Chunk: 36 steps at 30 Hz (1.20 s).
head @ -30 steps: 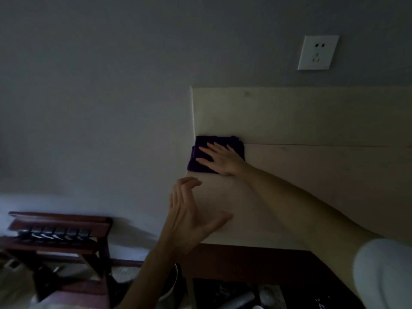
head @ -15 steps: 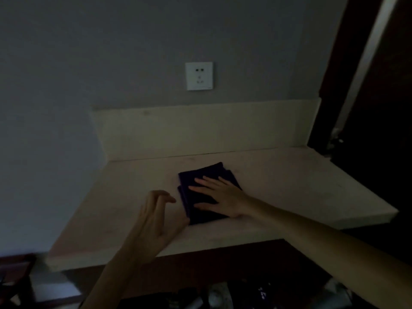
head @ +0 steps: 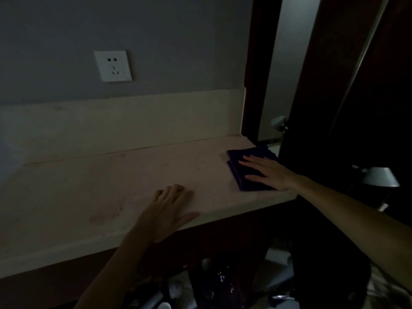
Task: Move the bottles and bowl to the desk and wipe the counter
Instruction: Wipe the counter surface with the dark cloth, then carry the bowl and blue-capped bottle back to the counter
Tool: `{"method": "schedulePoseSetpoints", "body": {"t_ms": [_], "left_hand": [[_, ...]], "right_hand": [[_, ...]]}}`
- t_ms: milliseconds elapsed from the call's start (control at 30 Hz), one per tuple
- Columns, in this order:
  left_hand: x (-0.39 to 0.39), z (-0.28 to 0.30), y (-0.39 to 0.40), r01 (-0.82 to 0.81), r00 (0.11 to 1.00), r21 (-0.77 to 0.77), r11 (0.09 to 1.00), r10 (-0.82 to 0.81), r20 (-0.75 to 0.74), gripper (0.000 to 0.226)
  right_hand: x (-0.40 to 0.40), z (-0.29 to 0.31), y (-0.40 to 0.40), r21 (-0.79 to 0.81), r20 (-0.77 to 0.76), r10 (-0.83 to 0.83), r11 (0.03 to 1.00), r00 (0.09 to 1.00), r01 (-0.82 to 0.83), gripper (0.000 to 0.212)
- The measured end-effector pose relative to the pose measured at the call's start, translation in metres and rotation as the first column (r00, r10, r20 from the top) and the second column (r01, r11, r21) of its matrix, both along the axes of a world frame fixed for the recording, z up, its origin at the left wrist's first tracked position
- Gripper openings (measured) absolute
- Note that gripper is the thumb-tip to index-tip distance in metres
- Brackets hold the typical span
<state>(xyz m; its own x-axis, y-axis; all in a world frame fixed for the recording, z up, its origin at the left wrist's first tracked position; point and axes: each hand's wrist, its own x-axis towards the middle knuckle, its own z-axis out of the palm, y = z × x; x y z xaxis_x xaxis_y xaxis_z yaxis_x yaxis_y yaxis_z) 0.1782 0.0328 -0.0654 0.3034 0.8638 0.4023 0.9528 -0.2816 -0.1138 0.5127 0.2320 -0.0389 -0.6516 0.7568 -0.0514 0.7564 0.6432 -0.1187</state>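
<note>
The room is dim. A pale counter (head: pixel 93 192) with a low backsplash runs along the grey wall. At its right end lies a folded dark purple cloth (head: pixel 239 162). My right hand (head: pixel 267 172) presses flat on the cloth, fingers straight and pointing left. Near the counter's front edge, at the middle, my left hand (head: pixel 169 210) rests on the surface with fingers spread. No bottles or bowl stand on the counter.
A white wall socket (head: pixel 113 66) sits above the backsplash. A dark door frame (head: pixel 258 70) and a door with a metal handle (head: pixel 278 122) stand right of the counter. A grey lamp shade (head: pixel 380 177) is at far right. Dim clutter (head: pixel 214 284) lies below the counter.
My right hand has slid the cloth from the counter's left back corner across to its right end. My left hand has come down onto the counter near the front edge.
</note>
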Motion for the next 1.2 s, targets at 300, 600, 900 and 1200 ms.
{"method": "schedulePoseSetpoints", "body": {"t_ms": [300, 600, 900, 1200], "left_hand": [[-0.002, -0.002, 0.002, -0.055, 0.997, -0.005, 0.998, 0.054, -0.059, 0.064], [0.006, -0.019, -0.096, -0.152, 0.941, 0.019, 0.988, 0.138, 0.31, 0.037], [-0.062, -0.239, -0.441, -0.481, -0.174, -0.781, 0.399, 0.83, 0.53, 0.015], [0.084, -0.318, -0.734, -0.082, -0.991, -0.996, 0.041, 0.102, 0.086, 0.028]], "right_hand": [[0.004, -0.004, -0.008, 0.036, 0.001, -0.054, 0.998, 0.999, 0.054, 0.061], [-0.088, -0.064, -0.197, 0.25, -0.744, 0.149, 0.966, 0.652, 0.065, 0.031], [-0.156, -0.346, -0.42, -0.849, -0.177, -0.159, 0.524, 0.971, -0.069, 0.023], [-0.3, -0.389, -0.563, -0.898, 0.234, 0.412, 0.438, 0.881, 0.033, 0.014]]}}
